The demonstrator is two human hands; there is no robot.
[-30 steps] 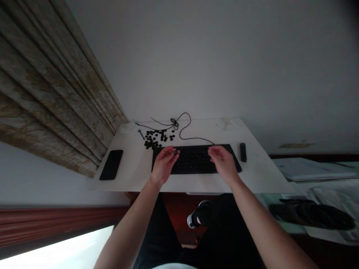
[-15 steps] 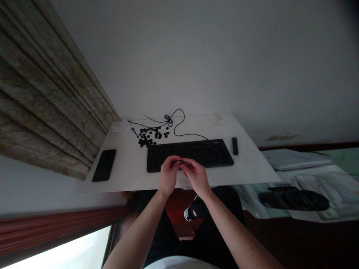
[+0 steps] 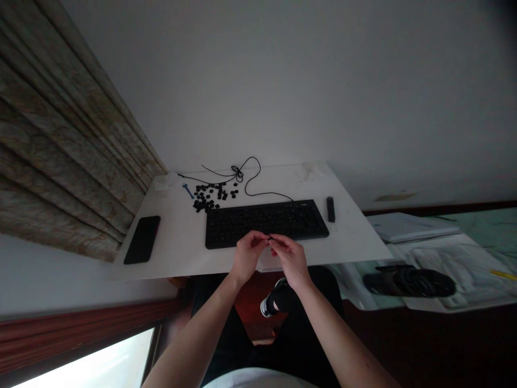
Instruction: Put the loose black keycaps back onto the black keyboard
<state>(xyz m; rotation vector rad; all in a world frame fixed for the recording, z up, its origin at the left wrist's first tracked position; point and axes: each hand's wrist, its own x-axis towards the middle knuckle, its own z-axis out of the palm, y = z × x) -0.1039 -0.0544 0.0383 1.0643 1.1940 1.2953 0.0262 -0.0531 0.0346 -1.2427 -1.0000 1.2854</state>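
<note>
At the far left, a patterned curtain [image 3: 60,145] hangs in folds beside a white desk [image 3: 355,237]. On the desk lies a black phone [image 3: 142,240], and past it a small blue tool [image 3: 187,190] sits just beside a heap of loose black keycaps [image 3: 208,196]. A thin black cable [image 3: 238,173], tied in a loose knot, runs behind the heap and curves toward a black keyboard [image 3: 266,220]. In front of the keyboard, near the desk's front edge, the left hand [image 3: 248,257] and the right hand [image 3: 290,261] come together, both closed into a pinch. Between their fingertips, just in front of the keyboard and not touching it, they grip one small keycap [image 3: 270,237]. It looks dark and tiny, and the fingers hide most of it, so its markings and exact shape cannot be made out. Below the hands, a foot in a dark shoe [image 3: 271,304] shows on the floor. Right of the keyboard stands a small black oblong object [image 3: 330,209], and further right, off the desk, lie papers [image 3: 456,258] and a dark bundle [image 3: 409,283].
</note>
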